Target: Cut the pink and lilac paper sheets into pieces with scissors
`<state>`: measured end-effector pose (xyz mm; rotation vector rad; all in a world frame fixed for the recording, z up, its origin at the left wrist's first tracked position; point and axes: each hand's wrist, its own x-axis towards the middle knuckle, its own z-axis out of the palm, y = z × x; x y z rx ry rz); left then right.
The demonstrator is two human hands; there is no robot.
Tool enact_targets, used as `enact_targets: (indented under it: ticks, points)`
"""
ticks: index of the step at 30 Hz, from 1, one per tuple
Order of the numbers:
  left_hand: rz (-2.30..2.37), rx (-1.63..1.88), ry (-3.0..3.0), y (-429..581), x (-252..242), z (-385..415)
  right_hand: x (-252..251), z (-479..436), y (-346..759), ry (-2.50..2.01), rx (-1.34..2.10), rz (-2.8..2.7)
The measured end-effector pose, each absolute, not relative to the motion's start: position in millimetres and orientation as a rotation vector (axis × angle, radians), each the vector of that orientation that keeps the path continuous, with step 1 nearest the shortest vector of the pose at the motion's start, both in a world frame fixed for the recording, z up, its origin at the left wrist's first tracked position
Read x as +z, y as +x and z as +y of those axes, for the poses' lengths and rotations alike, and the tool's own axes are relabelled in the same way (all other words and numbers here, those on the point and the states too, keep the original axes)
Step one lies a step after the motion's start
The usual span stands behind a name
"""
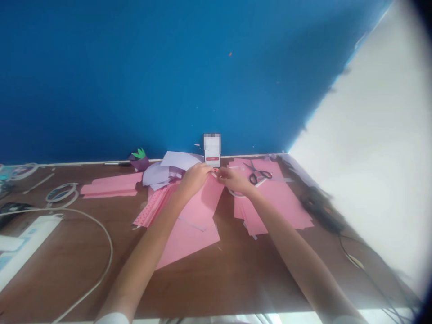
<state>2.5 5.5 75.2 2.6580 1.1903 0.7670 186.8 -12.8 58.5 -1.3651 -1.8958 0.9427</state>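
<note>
Both arms reach forward to the foot of a phone [212, 154] that leans upright against the blue wall. My left hand [196, 178] is closed, its fingertips pinched together beside a small red and white bit that I cannot make out. Close by on the right, my right hand [232, 178] is also closed in a pinch at the same spot. Under the left forearm lies a large pink paper sheet [192, 243]. Black-handled scissors [257, 173] rest on a stack of pink paper [275, 202], just right of my right hand.
Lilac paper pieces [157, 174] and a purple and green paper shape [139, 158] are left of the hands. Folded pink paper [111, 185], tape rolls [61, 193], a white power strip [30, 243] and its looping cable [110, 245] lie farther left. A dark device [322, 211] sits along the right wall.
</note>
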Motion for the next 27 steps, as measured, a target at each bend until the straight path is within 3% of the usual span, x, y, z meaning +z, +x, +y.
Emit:
enact_targets:
  ticks: [5,27]
  points:
    - [1.197,0.8,2.654,2,79,7,56,-10,188,-1.252,1.142,-1.764]
    - [1.156,0.737,2.513,-15,79,14,46,-4,196,-1.392,1.017,-1.996]
